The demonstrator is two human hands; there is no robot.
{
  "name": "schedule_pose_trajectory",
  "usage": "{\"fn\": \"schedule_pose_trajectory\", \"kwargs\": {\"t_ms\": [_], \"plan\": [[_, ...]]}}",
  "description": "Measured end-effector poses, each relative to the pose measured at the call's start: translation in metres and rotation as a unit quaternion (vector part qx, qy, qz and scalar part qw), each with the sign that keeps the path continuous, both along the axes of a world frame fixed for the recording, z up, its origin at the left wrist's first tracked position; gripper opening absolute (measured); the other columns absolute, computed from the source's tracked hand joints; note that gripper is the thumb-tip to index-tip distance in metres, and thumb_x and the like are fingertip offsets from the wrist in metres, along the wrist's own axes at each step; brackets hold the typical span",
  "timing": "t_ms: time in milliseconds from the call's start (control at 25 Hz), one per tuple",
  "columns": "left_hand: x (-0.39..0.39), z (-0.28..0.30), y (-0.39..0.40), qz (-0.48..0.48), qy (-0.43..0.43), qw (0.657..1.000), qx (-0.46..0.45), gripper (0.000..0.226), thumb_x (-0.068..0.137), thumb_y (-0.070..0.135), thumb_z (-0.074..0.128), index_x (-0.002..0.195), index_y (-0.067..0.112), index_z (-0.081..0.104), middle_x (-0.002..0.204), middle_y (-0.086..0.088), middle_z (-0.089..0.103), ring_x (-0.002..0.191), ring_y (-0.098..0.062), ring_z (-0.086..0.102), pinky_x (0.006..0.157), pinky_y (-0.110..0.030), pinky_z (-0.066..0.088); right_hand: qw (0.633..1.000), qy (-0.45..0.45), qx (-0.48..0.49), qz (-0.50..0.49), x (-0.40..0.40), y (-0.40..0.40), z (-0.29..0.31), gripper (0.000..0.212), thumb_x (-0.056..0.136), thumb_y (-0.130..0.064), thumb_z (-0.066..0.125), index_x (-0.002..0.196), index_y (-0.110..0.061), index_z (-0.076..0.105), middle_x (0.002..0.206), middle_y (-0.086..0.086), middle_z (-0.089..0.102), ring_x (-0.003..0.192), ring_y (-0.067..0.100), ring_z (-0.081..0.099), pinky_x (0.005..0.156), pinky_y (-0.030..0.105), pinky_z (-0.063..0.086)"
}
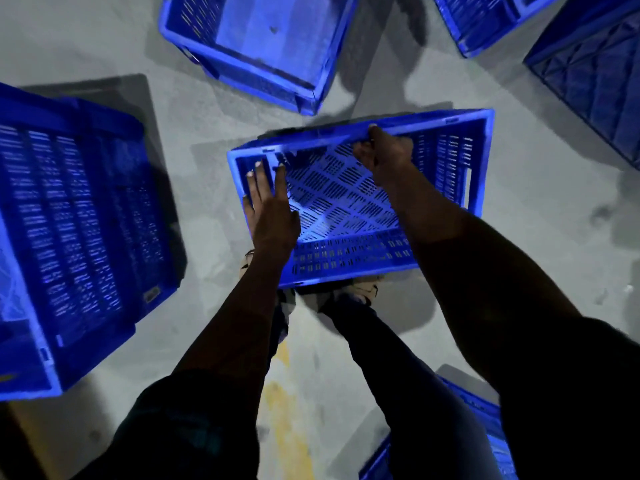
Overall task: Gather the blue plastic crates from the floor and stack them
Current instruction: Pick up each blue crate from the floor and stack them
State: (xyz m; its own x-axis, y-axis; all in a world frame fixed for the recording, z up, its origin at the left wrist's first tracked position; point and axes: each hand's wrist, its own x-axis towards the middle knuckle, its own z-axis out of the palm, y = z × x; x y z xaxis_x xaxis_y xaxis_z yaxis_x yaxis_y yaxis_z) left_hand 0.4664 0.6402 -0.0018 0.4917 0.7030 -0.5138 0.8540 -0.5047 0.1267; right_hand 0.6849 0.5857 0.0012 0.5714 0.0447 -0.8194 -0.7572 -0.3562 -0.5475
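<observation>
Both dark-sleeved forearms fill the lower part of the view, reaching down over a grey concrete floor [194,133] with a yellow stain [285,420] between the person's legs.

At far left, a large blue crate [72,237] lies on the floor, its slotted side wall facing up, well apart from the hands. Further up, left of centre, an upright crate [256,43] sits on the floor with its solid pale base visible inside.

In the middle is the held crate [360,199], tilted so its open top faces the camera and its perforated base shows. The left hand [268,209] is released: its fingers are straight and lie flat against the inside of the crate's left end wall, near the corner. The right hand [386,154] is grasping the crate's far long rim, fingers curled over the edge. Just below the crate's near wall, a sandalled foot [363,289] shows on the floor.

At top right, part of another crate [481,22] is cut off by the frame edge, and beside it a darker crate [595,74] shows its ribbed side. At bottom right, a sliver of one more blue crate [485,410] peeks out behind the right arm and leg.
</observation>
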Motion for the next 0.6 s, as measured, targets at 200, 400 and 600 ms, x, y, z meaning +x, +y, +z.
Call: {"fn": "schedule_pose_trajectory", "kwargs": {"t_ms": [200,400,600], "plan": [[-0.01,-0.018,0.004,-0.021,0.009,1.0,-0.013,0.092,0.082,0.026,0.069,0.157,0.023,0.015,0.164,-0.015,0.011,0.152,-0.033,0.009,0.114,-0.05,0.024,0.995,0.029,0.013,0.094,0.014,0.024,-0.009,0.011,0.095,-0.012,0.047,0.084,-0.012,0.05,0.088,0.01,0.058,0.062,0.018,0.063,0.058,0.031,0.058],[-0.012,0.006,0.002,0.023,0.002,0.999,-0.039,0.088,0.083,0.027,0.068,0.156,0.02,0.019,0.163,-0.016,0.014,0.15,-0.035,0.013,0.112,-0.05,0.025,0.998,0.003,-0.009,0.057,-0.027,0.006,0.0,0.031,0.091,-0.008,0.054,0.061,-0.011,0.046,0.056,0.011,0.049,0.038,0.018,0.048,0.041,0.023,0.038],[0.001,0.007,0.0,0.09,-0.025,0.995,-0.031,0.083,0.081,0.027,0.069,0.152,0.015,0.028,0.159,-0.019,0.022,0.147,-0.038,0.022,0.108,-0.052,0.031,0.948,-0.094,-0.248,0.177,-0.041,-0.078,-0.013,0.023,0.084,-0.027,0.056,0.099,-0.012,0.065,0.099,0.018,0.071,0.097,0.036,0.067,0.082,0.041,0.053]]}}
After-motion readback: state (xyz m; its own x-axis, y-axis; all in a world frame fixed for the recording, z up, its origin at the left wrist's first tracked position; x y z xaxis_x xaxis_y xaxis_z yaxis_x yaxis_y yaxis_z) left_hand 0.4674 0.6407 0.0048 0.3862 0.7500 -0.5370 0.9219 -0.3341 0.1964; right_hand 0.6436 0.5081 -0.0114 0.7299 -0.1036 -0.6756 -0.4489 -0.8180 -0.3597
